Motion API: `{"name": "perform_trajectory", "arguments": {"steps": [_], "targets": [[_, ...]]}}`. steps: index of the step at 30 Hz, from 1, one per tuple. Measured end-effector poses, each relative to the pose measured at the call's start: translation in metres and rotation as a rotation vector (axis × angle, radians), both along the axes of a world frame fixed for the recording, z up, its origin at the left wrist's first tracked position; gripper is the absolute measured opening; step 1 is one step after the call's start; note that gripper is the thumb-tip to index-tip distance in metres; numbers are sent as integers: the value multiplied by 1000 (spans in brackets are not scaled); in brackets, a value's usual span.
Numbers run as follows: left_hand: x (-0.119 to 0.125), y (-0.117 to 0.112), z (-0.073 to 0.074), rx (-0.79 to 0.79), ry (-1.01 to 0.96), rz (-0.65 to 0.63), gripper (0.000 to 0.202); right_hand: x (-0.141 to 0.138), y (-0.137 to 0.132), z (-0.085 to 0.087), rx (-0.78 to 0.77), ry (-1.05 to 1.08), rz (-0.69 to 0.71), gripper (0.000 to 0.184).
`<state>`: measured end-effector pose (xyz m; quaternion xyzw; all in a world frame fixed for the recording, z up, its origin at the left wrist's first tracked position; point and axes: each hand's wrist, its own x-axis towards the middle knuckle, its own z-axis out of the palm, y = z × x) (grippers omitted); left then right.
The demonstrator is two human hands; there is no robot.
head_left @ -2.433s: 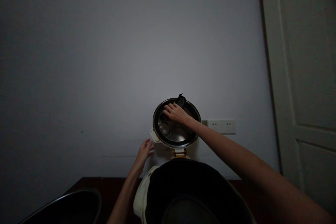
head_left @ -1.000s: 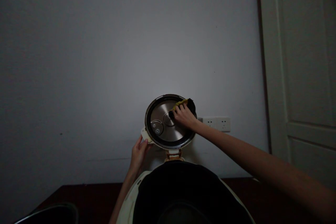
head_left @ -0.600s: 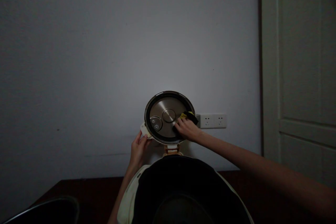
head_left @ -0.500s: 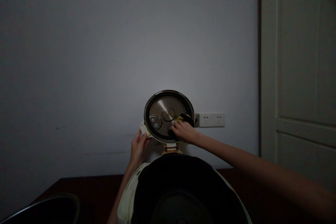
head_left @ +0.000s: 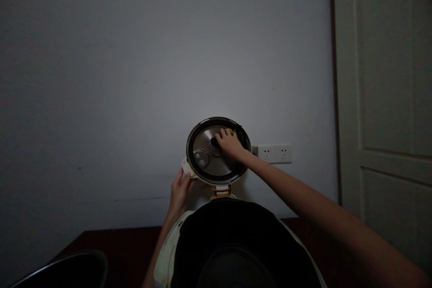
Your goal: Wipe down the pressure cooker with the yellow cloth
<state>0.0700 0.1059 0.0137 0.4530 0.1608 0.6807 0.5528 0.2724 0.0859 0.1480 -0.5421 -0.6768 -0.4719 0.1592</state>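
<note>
The round lid (head_left: pixel 205 137) of a rice cooker stands raised on its hinge (head_left: pixel 222 191), its shiny metal inner side facing me. Below it is the pale cooker body (head_left: pixel 166 252) with a dark, hollow inside. My left hand (head_left: pixel 180 191) grips the white tab (head_left: pixel 187 168) at the lid's lower left edge. Against the upper right of the metal plate, my right hand (head_left: pixel 231 144) presses a dark cloth (head_left: pixel 240 134) with a bit of yellow on it. Part of the cloth is hidden behind the fingers.
At lower left a dark round pot (head_left: pixel 70 265) stands on the dark red table (head_left: pixel 126 238). A white wall socket (head_left: pixel 275 154) is just right of the lid. The wall rises close behind, and a panelled door (head_left: pixel 381 99) is at right.
My right hand has moved the cloth upward across the lid's metal plate, from its lower right to its upper right. My left hand keeps its hold on the tab.
</note>
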Motion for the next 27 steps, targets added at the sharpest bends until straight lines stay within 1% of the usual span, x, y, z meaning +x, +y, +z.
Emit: {"name": "perform_trajectory", "arguments": {"steps": [2,3,7,9,11,15,17,19,21,22,24,27], "targets": [[0,0,0,-12,-6,0,59,9,-5,-4,-42,20,-29,34],[0,0,0,-20,-13,4,59,13,-9,-10,-64,19,-34,34],[2,1,0,-19,-37,3,56,20,-18,-47,-135,-28,-16,35],[2,1,1,-18,-40,-1,55,19,-18,-56,-143,-44,-7,35],[2,1,1,-22,-41,3,55,17,-14,-51,-104,-3,-8,34],[2,2,1,-19,-34,6,55,1,2,-19,14,122,0,32],[2,3,0,-8,-31,4,54,-13,12,-8,9,83,89,34],[2,5,-1,-6,-25,11,55,-27,23,-4,-31,-21,249,33],[2,6,-1,-12,-20,21,57,-37,32,-5,-70,-132,404,30],[2,6,-2,-17,-18,23,58,-38,36,-6,-81,-179,456,29],[2,7,-1,-28,-20,15,58,-33,40,-6,-87,-251,511,32],[2,6,0,-69,-40,14,58,-14,39,0,-72,-298,488,43]]}}
